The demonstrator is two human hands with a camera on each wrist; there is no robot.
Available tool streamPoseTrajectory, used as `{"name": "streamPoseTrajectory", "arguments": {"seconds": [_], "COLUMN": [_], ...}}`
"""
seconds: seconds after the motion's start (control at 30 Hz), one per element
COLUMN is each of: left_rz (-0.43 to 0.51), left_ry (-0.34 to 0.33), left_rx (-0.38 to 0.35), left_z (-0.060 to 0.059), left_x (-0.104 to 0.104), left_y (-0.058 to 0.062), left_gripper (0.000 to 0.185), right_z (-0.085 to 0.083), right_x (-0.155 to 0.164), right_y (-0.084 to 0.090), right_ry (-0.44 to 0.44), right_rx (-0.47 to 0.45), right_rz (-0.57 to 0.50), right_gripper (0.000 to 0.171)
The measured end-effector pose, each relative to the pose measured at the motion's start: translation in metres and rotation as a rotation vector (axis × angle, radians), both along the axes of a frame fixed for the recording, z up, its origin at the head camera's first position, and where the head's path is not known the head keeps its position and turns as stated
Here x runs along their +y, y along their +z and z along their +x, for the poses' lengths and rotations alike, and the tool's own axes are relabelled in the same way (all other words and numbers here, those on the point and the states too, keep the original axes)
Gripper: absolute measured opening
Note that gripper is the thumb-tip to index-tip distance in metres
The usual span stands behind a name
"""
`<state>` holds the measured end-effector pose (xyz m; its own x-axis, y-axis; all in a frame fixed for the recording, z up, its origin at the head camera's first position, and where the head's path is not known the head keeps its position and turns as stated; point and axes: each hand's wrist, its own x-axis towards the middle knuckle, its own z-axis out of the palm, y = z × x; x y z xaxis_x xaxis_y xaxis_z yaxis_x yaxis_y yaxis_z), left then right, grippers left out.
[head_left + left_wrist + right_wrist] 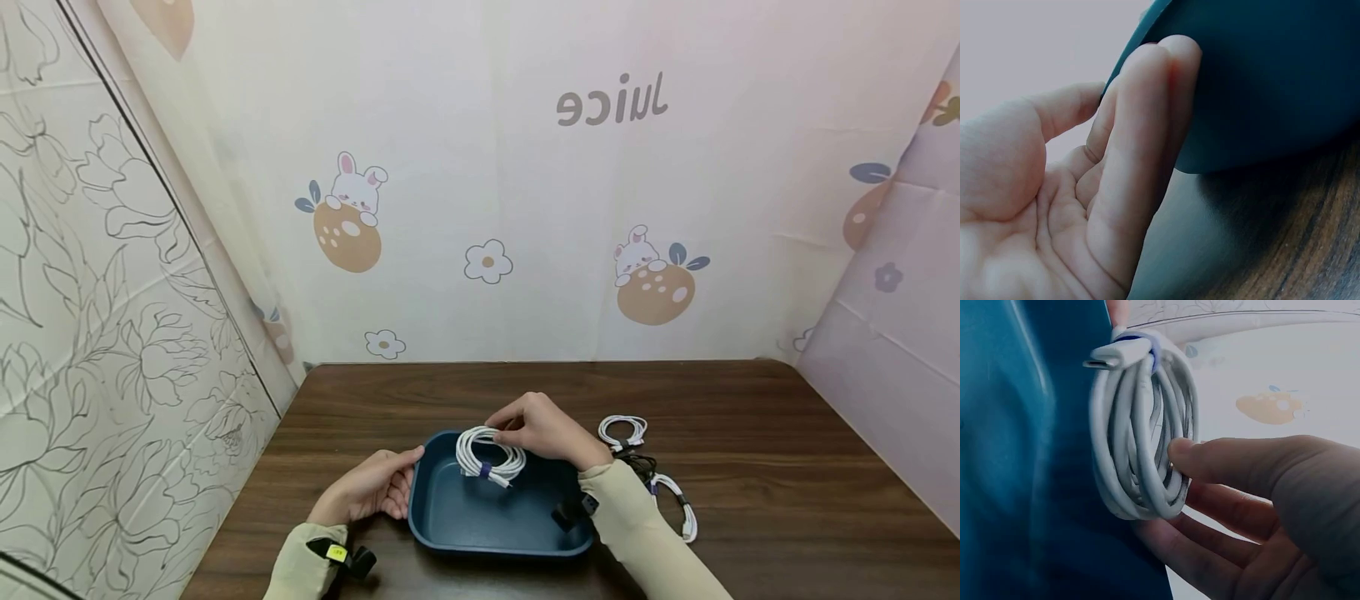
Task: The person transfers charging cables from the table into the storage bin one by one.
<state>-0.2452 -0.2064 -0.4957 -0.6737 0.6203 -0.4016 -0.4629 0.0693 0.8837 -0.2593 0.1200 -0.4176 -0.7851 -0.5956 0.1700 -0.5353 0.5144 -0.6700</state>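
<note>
A coil of white cable [490, 454] with a purple tie and a USB-C style plug [1119, 355] hangs over the dark blue tray [480, 537]. My right hand [543, 433] pinches the coil's upper edge between thumb and fingers. At the tray's left side, my left hand [378, 486] holds the wall, thumb tip at the rim and fingers [1141, 125] along the outside. Inside the tray, the bare floor shows below the coil; the right forearm covers its right part.
To the right of the tray lie a smaller white cable coil [622, 431], a black cable [640, 467] and another white cable [687, 522] with a dark tie. The brown wooden table [795, 467] meets a patterned cloth [495, 192] at its back edge.
</note>
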Motion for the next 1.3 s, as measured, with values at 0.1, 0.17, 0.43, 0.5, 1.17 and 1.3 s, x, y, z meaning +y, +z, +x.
{"name": "streamPoseTrajectory", "arguments": {"seconds": [0.1, 0.17, 0.43, 0.5, 1.17, 1.3], "left_rz": [0.0, 0.0, 0.0, -0.002, -0.01, -0.017], "left_ry": [-0.002, -0.003, -0.005, -0.002, 0.005, 0.006], "left_rx": [-0.001, -0.003, -0.005, -0.007, -0.007, -0.01], "left_z": [0.0, 0.001, 0.001, 0.001, 0.0, -0.001], "left_x": [0.0, -0.001, 0.0, 0.001, 0.001, 0.0], "left_y": [0.0, 0.0, 0.001, 0.001, 0.0, 0.0], "left_gripper": [0.056, 0.056, 0.055, 0.055, 0.056, 0.055], "right_z": [0.003, 0.005, 0.009, 0.008, 0.009, 0.008], "right_x": [-0.003, -0.005, -0.012, -0.014, -0.024, -0.027], "right_y": [0.0, 0.0, -0.007, -0.008, -0.012, -0.015], "right_ry": [0.0, 0.002, 0.009, 0.012, 0.116, 0.14], "right_rx": [-0.006, -0.013, -0.035, -0.032, -0.069, -0.073], "right_rz": [-0.007, -0.009, -0.008, -0.004, 0.044, 0.075], "right_gripper": [0.016, 0.015, 0.014, 0.014, 0.014, 0.014]}}
